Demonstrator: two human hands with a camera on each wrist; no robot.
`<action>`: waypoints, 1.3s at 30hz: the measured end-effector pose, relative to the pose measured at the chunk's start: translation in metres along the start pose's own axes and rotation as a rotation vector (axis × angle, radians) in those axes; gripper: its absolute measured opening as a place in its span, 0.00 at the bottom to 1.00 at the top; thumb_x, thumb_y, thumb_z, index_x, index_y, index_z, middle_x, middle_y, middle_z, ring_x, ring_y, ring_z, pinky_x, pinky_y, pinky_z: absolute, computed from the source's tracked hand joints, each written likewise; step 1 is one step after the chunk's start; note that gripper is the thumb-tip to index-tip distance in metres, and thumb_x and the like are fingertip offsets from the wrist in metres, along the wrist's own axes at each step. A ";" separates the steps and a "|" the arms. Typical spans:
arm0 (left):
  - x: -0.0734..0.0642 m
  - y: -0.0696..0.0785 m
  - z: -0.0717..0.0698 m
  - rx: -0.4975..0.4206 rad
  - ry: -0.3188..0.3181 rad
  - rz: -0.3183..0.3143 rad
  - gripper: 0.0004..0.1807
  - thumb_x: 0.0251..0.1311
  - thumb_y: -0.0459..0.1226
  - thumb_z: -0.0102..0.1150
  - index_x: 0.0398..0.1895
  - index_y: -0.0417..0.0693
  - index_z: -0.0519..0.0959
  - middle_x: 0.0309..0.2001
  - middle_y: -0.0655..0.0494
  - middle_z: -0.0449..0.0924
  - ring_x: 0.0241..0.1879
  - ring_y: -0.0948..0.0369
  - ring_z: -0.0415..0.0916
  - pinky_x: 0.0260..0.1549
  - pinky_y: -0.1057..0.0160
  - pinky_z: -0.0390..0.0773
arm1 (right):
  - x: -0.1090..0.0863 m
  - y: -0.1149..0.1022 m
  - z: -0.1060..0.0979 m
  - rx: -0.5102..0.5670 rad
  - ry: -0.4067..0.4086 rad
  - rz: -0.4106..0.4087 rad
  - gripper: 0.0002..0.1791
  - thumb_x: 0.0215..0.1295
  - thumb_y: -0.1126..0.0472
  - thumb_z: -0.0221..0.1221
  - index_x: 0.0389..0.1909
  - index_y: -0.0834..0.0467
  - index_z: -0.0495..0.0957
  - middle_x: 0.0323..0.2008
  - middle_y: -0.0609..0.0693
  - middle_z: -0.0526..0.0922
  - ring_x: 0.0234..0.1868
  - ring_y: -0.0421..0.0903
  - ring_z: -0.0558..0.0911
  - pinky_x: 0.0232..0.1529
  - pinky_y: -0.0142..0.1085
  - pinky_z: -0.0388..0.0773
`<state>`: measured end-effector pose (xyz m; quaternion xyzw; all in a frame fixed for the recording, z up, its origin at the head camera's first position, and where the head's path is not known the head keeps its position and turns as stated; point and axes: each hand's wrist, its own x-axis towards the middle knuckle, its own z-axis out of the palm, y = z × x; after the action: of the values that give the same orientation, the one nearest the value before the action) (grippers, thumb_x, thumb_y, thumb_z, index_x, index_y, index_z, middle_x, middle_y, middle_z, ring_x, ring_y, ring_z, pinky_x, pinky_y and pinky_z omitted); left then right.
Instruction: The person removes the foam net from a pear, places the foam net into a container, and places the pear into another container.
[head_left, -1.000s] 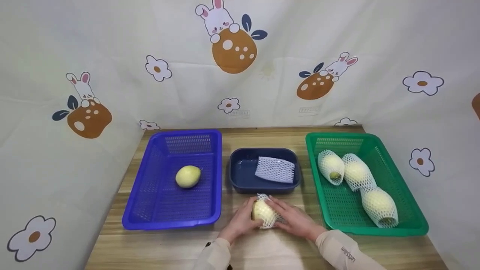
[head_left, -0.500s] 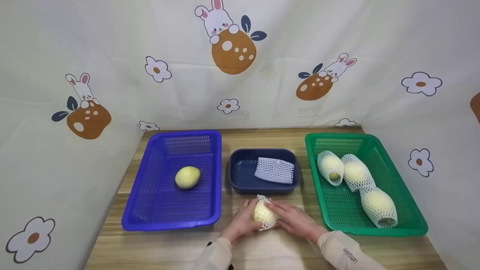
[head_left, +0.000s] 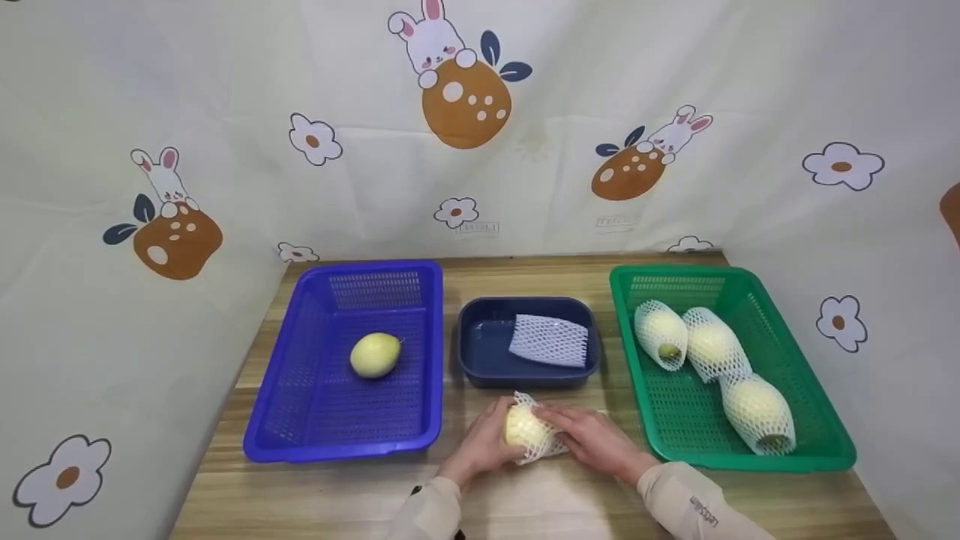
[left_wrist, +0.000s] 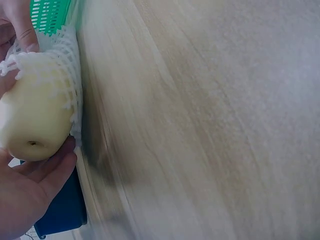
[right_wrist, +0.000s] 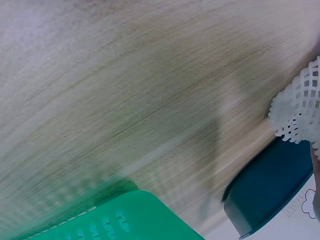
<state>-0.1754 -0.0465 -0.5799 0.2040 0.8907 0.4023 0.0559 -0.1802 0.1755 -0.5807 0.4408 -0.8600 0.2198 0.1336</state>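
Observation:
In the head view, a pale yellow pear (head_left: 523, 426) sits at the front middle of the table, partly inside a white foam net sleeve (head_left: 546, 442). My left hand (head_left: 484, 441) grips the pear from the left, thumb in front and fingers behind. From the right, my right hand (head_left: 592, 439) holds the net over the pear, fingers on top. The left wrist view shows the pear's bare end (left_wrist: 34, 135) sticking out of the net toward my left palm. At the right edge of the right wrist view, the net's loose end (right_wrist: 297, 107) spreads out.
A blue basket (head_left: 341, 452) at left holds one bare pear (head_left: 376, 355). In the dark blue tray (head_left: 480, 367) behind my hands lies a flat foam net (head_left: 550, 341). At right, a green basket (head_left: 675, 427) contains three netted pears (head_left: 757, 412). A printed cloth hangs behind.
My right hand has shifted slightly right along the net, and more of the net's end shows beside the pear. My left hand keeps its grip on the pear.

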 end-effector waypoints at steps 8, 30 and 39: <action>0.000 0.002 -0.001 -0.023 -0.018 -0.018 0.36 0.31 0.40 0.68 0.50 0.49 0.63 0.44 0.53 0.71 0.39 0.56 0.70 0.40 0.56 0.69 | 0.002 -0.002 -0.007 -0.057 -0.013 -0.001 0.29 0.49 0.70 0.56 0.56 0.52 0.70 0.44 0.52 0.78 0.41 0.48 0.78 0.39 0.39 0.75; -0.009 0.002 -0.009 0.004 -0.004 0.005 0.41 0.35 0.52 0.68 0.56 0.47 0.65 0.50 0.48 0.67 0.49 0.51 0.65 0.46 0.52 0.66 | 0.006 -0.006 -0.015 -0.250 0.146 0.038 0.28 0.38 0.71 0.57 0.48 0.54 0.77 0.42 0.49 0.78 0.37 0.47 0.79 0.32 0.39 0.76; -0.011 0.019 -0.023 0.054 0.018 0.015 0.40 0.34 0.54 0.67 0.53 0.50 0.65 0.47 0.53 0.69 0.41 0.55 0.69 0.37 0.58 0.70 | 0.016 -0.016 -0.030 -0.229 0.170 -0.045 0.30 0.42 0.71 0.54 0.51 0.51 0.75 0.47 0.50 0.77 0.36 0.47 0.79 0.27 0.38 0.76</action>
<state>-0.1652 -0.0558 -0.5510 0.2083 0.9003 0.3802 0.0395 -0.1749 0.1710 -0.5435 0.4215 -0.8550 0.1538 0.2600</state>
